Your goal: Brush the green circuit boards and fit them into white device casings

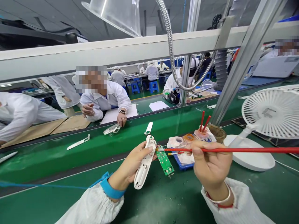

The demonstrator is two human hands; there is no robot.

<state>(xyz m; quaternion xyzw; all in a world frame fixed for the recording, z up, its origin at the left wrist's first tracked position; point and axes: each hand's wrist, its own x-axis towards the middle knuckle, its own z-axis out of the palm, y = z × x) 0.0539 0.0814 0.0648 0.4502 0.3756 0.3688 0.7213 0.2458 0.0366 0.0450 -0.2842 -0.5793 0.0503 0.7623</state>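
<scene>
Left hand [133,160] grips shell [143,168] beside board [165,162]; right hand [213,163] pinches brush [247,150]. Brushing seems the step; the next stroke needs a steady board.

Housing [141,174] left of circuit board [165,160], tray [186,167] right, apparently under containers [201,133], fan [267,112] farther right

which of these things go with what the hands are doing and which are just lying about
In use:
- white casing, in the left hand
- red brush, in the right hand
- green circuit board, by the brush tip
- blue tray, probably supplies, untouched

Apparently just around:
- white fan, at right
- long white piece, further left
</scene>
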